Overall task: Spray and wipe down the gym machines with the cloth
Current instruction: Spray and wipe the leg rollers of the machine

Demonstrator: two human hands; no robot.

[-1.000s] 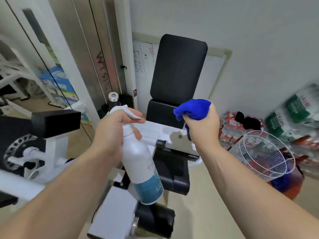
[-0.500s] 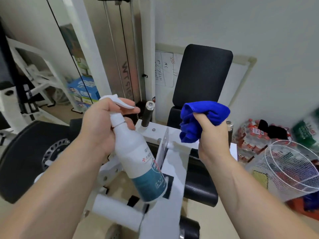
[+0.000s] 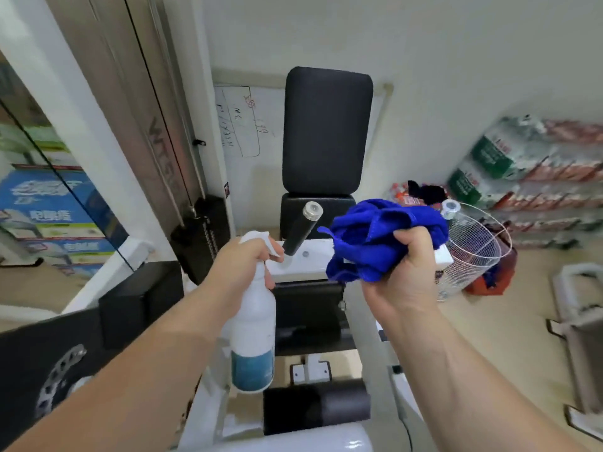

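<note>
My left hand [image 3: 236, 275] grips the neck of a white spray bottle [image 3: 254, 334] with a teal band at its base, a finger on the trigger. The nozzle points toward the white frame [image 3: 300, 264] of a gym machine in front of me. My right hand [image 3: 403, 272] holds a bunched blue cloth [image 3: 375, 239] above the frame's right end. Behind stands the machine's black back pad [image 3: 326, 128] with a black seat pad [image 3: 293, 207] under it. A black handle [image 3: 301, 231] with a metal cap sticks up between bottle and cloth. A black roller pad [image 3: 315, 407] lies low in front.
The weight stack [image 3: 199, 236] and its cables rise at the left, beside a mirror. A white wire basket [image 3: 471, 249] stands on the floor at the right, with stacked packs of bottles [image 3: 528, 177] behind it. A whiteboard [image 3: 243, 122] leans on the wall.
The view has swung so the machine sits centred in front of me. Both hands came lower and nearer the white frame, and the cloth now hangs over the frame's right end.
</note>
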